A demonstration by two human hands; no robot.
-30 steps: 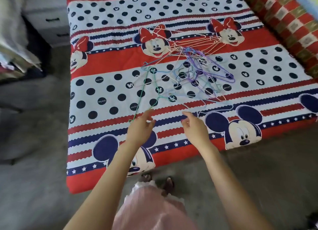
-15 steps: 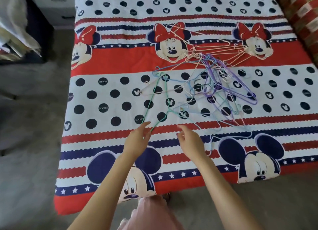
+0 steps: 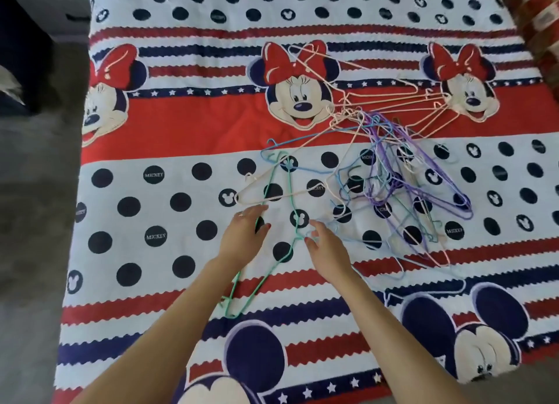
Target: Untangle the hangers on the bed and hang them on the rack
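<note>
Nearest the camera, two bare forearms are stretched out over the bed (image 3: 181,125), which is covered by a red, white and navy cartoon-mouse sheet. The left hand (image 3: 242,237) is laid flat over one arm of the green hanger (image 3: 287,191), fingers nearly straight and spread, nothing being gripped; a ring is seen on one finger. The right hand (image 3: 325,246) is held just beside it, its fingertips loosely curled at the bend of the green hanger where a pale blue wire crosses; whether a wire is actually pinched in that grip cannot be told. The green hanger is laid flat, its long axis running from the near left, by the striped band, away toward the polka-dot band. A white hanger (image 3: 251,191) is crossed over it just beyond the left hand. Farther off and to the right, the tangled pile of hangers (image 3: 399,185) is spread, purple and blue wires in the middle and pink ones reaching toward the far mouse faces.
</note>
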